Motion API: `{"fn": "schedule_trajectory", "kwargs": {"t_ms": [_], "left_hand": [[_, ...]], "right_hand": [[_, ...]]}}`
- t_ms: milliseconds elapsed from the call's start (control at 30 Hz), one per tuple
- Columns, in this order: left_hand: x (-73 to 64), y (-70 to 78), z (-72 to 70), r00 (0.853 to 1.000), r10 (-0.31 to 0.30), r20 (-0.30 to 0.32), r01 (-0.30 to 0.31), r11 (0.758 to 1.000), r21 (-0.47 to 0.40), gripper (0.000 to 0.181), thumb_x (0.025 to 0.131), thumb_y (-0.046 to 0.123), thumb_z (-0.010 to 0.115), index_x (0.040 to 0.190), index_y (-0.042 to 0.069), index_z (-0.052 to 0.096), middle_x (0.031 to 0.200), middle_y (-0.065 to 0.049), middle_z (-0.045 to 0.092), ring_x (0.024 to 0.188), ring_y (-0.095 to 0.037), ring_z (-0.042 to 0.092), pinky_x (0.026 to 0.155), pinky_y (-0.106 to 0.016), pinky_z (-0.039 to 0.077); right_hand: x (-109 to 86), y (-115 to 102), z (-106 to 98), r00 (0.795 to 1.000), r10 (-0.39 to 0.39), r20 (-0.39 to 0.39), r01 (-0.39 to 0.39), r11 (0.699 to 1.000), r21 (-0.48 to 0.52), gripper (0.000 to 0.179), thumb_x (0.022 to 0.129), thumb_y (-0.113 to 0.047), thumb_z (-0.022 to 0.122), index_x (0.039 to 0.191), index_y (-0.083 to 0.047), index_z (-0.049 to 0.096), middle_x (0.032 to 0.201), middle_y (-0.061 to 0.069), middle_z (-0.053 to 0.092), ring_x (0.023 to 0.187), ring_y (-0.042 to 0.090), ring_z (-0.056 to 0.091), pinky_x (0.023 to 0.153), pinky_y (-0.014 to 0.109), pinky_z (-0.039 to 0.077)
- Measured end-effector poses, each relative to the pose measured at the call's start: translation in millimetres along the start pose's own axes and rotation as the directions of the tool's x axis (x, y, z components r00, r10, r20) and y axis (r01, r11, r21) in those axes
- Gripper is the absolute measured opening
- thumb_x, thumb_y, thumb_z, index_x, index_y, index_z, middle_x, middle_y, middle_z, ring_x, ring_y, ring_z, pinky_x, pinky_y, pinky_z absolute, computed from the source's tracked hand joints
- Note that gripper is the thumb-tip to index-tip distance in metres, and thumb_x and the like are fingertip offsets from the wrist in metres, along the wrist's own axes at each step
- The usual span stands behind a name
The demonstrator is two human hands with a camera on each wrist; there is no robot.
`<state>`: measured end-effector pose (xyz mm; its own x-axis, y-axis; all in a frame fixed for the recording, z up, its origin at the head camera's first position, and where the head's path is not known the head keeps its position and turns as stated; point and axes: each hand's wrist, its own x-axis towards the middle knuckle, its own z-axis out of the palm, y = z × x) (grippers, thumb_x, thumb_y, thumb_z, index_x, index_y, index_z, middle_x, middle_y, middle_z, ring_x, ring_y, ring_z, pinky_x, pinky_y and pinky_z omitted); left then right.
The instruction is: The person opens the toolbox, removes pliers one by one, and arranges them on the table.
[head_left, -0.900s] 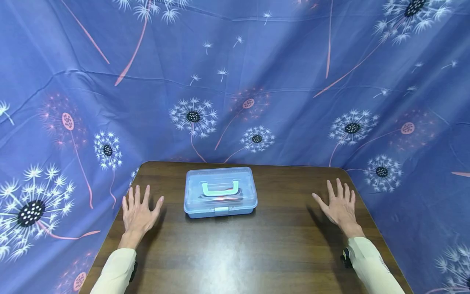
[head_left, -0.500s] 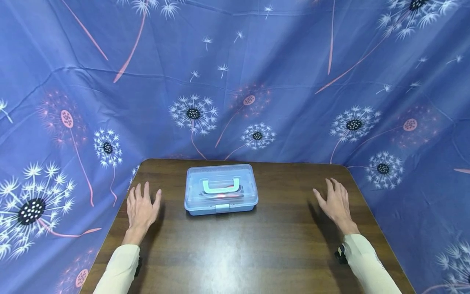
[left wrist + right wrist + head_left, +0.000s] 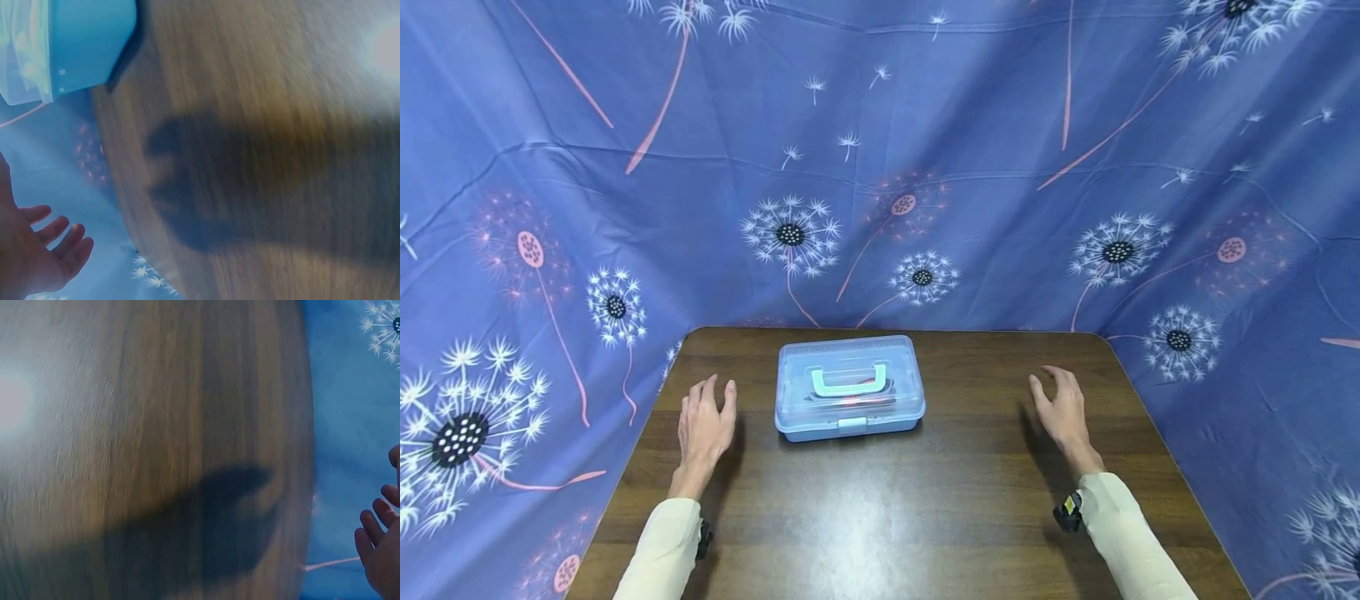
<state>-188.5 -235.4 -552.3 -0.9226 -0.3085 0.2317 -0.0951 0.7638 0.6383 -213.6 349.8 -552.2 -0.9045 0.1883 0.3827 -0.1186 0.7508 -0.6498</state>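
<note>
Blue cloth (image 3: 985, 100) printed with white and pink dandelions hangs behind and to both sides of a brown wood-grain desk (image 3: 970, 517), where we see a person's two forearms reaching in from the near side, palms down. To the left of a lidded box, we find the left hand (image 3: 706, 425) raised above the desk, its fingers (image 3: 70, 240) relaxed and gently bent, the thumb held apart. Across the desk, well apart from the box, we see the right hand (image 3: 1062, 408) in a similar pose, its fingers loosely curved and unclenched. Pale sleeves (image 3: 1131, 533) cover both arms, and we note a dark device (image 3: 1067, 510) at the right wrist. Left of centre near the far edge sits the translucent blue box (image 3: 850, 408), its light handle (image 3: 850, 389) lying flat and its latch (image 3: 852, 424) facing us. Both arms cast shadows (image 3: 200, 187) beside a bright glare (image 3: 850, 517).
</note>
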Motion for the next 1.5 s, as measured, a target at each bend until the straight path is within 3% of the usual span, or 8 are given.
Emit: {"fn": "schedule_trajectory", "kwargs": {"t_ms": [267,600,900,1067,1500], "left_hand": [[-0.6,12.5,4.6,0.998,-0.057,0.035,0.060,0.993,-0.097,0.066,0.108,0.051,0.037,0.150,0.001,0.047,0.151,-0.025,0.045,0.137,-0.046,0.040,0.110,-0.061,0.033],[4.3,27.7,15.6,0.997,-0.072,0.038,0.078,0.978,-0.191,0.064,0.109,0.049,0.037,0.146,-0.002,0.050,0.147,-0.027,0.048,0.138,-0.047,0.041,0.113,-0.059,0.031],[5.3,42.8,30.0,0.995,-0.092,0.040,0.100,0.947,-0.307,0.058,0.109,0.043,0.043,0.139,-0.005,0.057,0.131,-0.028,0.058,0.119,-0.042,0.055,0.103,-0.055,0.040],[5.0,49.0,36.4,0.990,-0.114,0.085,0.136,0.928,-0.348,0.060,0.109,0.044,0.042,0.140,-0.006,0.055,0.134,-0.029,0.056,0.124,-0.043,0.052,0.107,-0.054,0.038],[2.5,59.5,44.5,0.952,-0.203,0.231,0.284,0.871,-0.402,0.070,0.106,0.056,0.040,0.145,-0.002,0.051,0.143,-0.028,0.053,0.136,-0.042,0.045,0.115,-0.053,0.032]], "right_hand": [[0.9,-17,16,0.993,0.119,0.002,-0.118,0.986,0.117,0.040,0.103,-0.020,0.062,0.131,0.008,0.060,0.124,0.029,0.060,0.116,0.045,0.057,0.101,0.053,0.045],[2.1,-38,35,0.973,0.217,0.074,-0.228,0.943,0.243,0.046,0.105,-0.029,0.061,0.136,0.004,0.058,0.130,0.024,0.063,0.117,0.036,0.061,0.101,0.043,0.046],[2.4,-55,51,0.960,0.243,0.141,-0.275,0.915,0.296,0.049,0.105,-0.034,0.059,0.138,0.002,0.057,0.133,0.022,0.062,0.123,0.034,0.060,0.103,0.043,0.045],[2.1,-66,62,0.954,0.242,0.179,-0.289,0.903,0.318,0.051,0.105,-0.036,0.059,0.139,0.001,0.056,0.136,0.023,0.061,0.125,0.036,0.059,0.106,0.045,0.044],[0.9,-99,95,0.924,0.187,0.334,-0.323,0.850,0.417,0.060,0.107,-0.041,0.053,0.148,0.003,0.047,0.141,0.026,0.056,0.128,0.037,0.056,0.105,0.047,0.049]]}}
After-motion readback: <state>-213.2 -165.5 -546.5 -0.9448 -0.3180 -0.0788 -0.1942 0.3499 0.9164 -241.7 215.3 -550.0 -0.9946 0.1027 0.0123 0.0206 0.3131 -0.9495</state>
